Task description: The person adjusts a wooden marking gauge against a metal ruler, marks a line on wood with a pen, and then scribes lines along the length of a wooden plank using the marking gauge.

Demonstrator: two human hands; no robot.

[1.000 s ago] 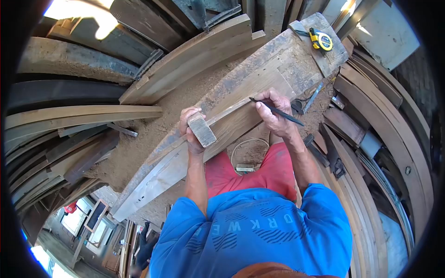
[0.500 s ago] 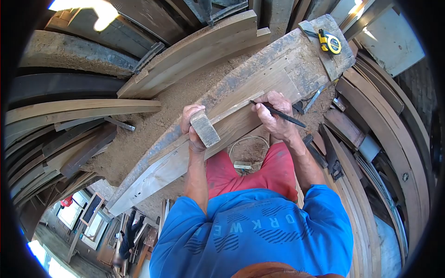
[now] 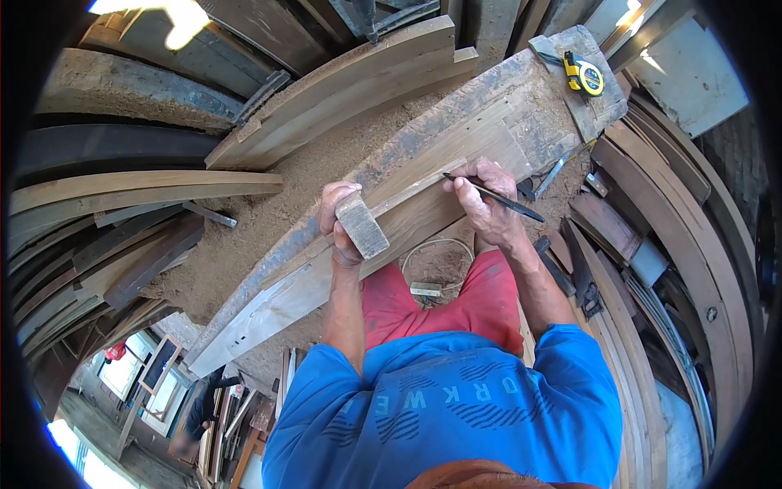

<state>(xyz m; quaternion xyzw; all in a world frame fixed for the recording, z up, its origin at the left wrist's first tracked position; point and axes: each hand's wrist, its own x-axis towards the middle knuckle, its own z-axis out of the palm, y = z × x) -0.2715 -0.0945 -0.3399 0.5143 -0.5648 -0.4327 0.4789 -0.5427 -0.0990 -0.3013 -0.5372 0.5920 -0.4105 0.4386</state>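
Observation:
My left hand (image 3: 338,220) is closed around the thick wooden block of a wooden try square (image 3: 363,226). The square's thin strip reaches from the block toward my right hand, lying on a pale wooden board (image 3: 407,213). In my right hand (image 3: 487,196) is a black pen (image 3: 515,206), gripped between thumb and fingers. Its tip is at the strip's far part, close to the board; whether it touches cannot be made out. The board rests on a long, worn workbench plank (image 3: 407,140).
A yellow tape measure (image 3: 584,75) lies on the bench's far end. Sawdust (image 3: 252,228) covers the floor. Curved planks (image 3: 350,94) stand on the left, more boards (image 3: 652,187) on the right. A coiled cable (image 3: 440,242) lies between my legs. Another person (image 3: 199,411) is at lower left.
The pen and my right hand have shifted very slightly to the right. My left hand keeps its hold on the square. The person in the background has changed posture and moved a little.

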